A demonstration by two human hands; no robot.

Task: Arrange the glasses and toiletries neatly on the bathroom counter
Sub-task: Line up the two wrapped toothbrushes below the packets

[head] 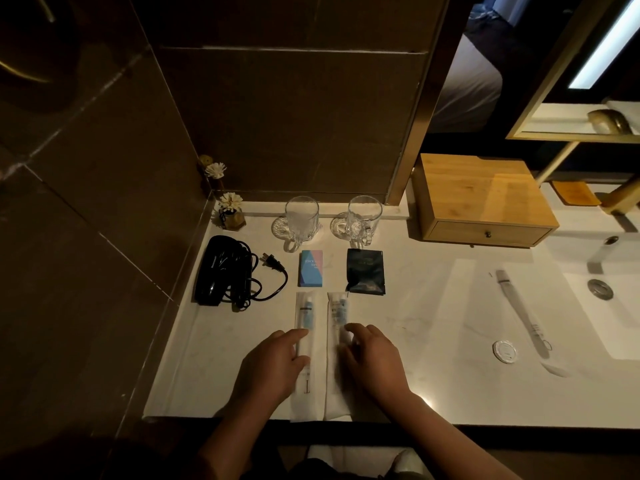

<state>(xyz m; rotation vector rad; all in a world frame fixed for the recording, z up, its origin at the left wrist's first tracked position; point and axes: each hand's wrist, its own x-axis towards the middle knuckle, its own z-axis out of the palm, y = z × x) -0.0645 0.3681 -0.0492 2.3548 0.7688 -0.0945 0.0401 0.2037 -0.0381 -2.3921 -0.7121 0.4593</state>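
Two clear glass mugs stood at the back of the white counter (433,306), the left mug (301,218) and the right mug (363,216) each on a round glass coaster with its handle turned toward the front edge; just in front of the left mug lay a small blue and pink box (311,268), and in front of the right mug a dark sachet (366,271), the two apart from each other; nearer still, two long white toothbrush packets lay side by side, running from just below the box and sachet to the counter's front edge, the left packet (306,317) and the right packet (338,311) close together and roughly parallel; the left hand (277,365) rested flat on the left packet with its fingers extended and loosely spread, pressing rather than gripping; the right hand (370,358) lay over the right packet with its fingers curled down onto the wrapper, though whether they pinched it could not be told; a black hair dryer (216,270) with its coiled cord sat at the left, near the wall, with a small flower vase (232,213) behind it in the corner; a wooden drawer box (485,202) stood to the right of the mugs; farther right, beside the sink (609,306), lay a long wrapped item (519,311) and a small round lid (504,350).
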